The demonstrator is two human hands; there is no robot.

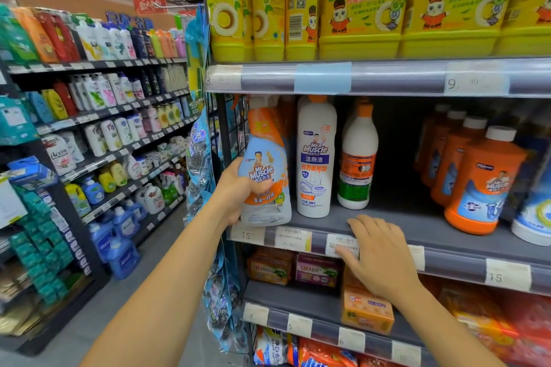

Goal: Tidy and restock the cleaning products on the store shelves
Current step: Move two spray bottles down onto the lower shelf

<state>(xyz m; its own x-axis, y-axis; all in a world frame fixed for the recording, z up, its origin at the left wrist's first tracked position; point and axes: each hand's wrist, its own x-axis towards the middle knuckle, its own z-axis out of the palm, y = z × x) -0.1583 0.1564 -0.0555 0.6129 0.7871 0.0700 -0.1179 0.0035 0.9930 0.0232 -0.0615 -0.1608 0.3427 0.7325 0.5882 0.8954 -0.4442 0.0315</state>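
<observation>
At the centre of the frame the left hand (235, 191) wraps around the lower body of an orange and pale blue Mr Muscle spray bottle (265, 164), fingers curled across its label, holding it upright at the left end of the middle shelf (417, 226); whether its base rests on the shelf or sits just above it cannot be told. Just right of it stands a tall white Mr Muscle toilet cleaner bottle (316, 158) with an orange cap, and right of that, set a little further back, a second white bottle (357, 158) turned so its orange back label faces out. A dark gap separates these from a row of orange Mr Muscle bottles (483, 182) with white caps at the right of the frame, lined up front to back. The right hand (378, 250) lies lower centre right, fingers spread and flat over the front edge of the middle shelf, holding nothing, its thumb touching a white price tag (341, 244) in the shelf's label strip. Across the top of the frame, the upper shelf carries large yellow dish detergent bottles (360, 6) packed side by side. Below the right hand, the lower shelf holds orange soap boxes (366, 310) and a purple box (317, 271). At the left of the frame, across the aisle, another shelving unit (98, 116) is filled with shampoo and hand wash bottles.
</observation>
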